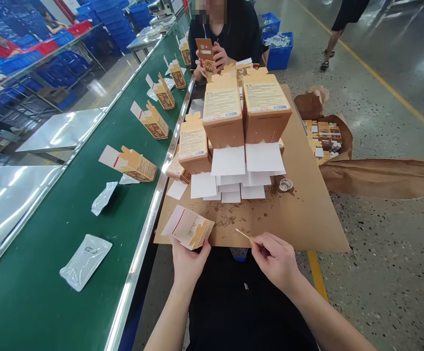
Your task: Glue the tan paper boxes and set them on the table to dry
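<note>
My left hand (189, 261) grips a small brown carton (192, 228) from below; its top is open and a white flap with a red strip sticks out to the left. Between the fingertips of my right hand (275, 256) is a cotton swab (242, 234), its white tip pointing up and left toward the carton but apart from it. Both hands are over the near edge of the cardboard sheet (307, 214). Wet marks and small droplets spot that sheet beside a small clear dish (285, 185).
Stacked brown cartons (222, 105) with white flaps stand ahead. On the left, a green conveyor belt (51, 292) carries open cartons and silver pouches (86, 262). A co-worker (230, 29) opposite holds a carton. A paper sack (347, 136) of cartons lies on the right floor.
</note>
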A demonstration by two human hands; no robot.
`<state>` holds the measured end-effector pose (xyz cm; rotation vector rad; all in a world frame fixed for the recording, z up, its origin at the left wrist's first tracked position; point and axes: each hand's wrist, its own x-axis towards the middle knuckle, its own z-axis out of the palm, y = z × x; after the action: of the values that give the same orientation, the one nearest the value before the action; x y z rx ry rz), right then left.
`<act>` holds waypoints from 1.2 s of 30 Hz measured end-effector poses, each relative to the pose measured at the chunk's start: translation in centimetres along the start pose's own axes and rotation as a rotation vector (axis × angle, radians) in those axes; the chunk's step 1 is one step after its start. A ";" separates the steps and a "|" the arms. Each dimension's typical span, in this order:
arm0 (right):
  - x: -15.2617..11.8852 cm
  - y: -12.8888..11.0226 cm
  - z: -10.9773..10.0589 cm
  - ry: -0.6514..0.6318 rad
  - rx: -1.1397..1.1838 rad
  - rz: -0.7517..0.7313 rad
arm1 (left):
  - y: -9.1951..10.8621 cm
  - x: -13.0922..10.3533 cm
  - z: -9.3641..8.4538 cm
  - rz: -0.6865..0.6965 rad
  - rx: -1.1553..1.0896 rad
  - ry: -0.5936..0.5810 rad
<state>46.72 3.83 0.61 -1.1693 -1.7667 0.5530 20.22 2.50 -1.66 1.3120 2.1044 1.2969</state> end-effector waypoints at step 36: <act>1.8 2.2 -4.9 0.235 -0.041 0.119 | 4.3 23.2 3.2 -0.159 -0.026 -0.130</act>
<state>51.78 5.84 2.05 -1.3178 -1.5219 0.4310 12.74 24.33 4.13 1.1596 2.0496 1.1380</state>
